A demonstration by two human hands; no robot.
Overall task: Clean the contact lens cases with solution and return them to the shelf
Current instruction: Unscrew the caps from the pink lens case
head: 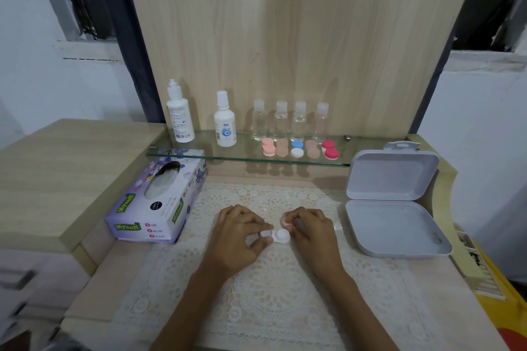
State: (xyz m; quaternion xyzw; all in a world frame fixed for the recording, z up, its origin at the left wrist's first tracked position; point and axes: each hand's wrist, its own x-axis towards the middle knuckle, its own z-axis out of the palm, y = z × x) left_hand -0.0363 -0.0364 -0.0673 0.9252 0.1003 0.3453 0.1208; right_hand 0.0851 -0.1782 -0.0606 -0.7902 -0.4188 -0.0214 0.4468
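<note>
Nearest, the lace mat (pixel 256 308) spreads bare over the worktop (pixel 94 293) in front of both forearms. Mid-mat, the white lens case (pixel 276 236) lies flat, long axis left to right. The left hand (pixel 236 234) pinches its left end with curled fingers. The right hand (pixel 312 232), fingers curled, pinches a pale pink cap (pixel 286 223) just behind the right well. A tissue box (pixel 154 208) hems in the left side and an open grey box (pixel 396 225) the right. Beyond, the glass shelf (pixel 199 152) overhangs, carrying coloured lens cases (pixel 298 148), two white solution bottles (pixel 180 114) and four clear bottles (pixel 291 120).
</note>
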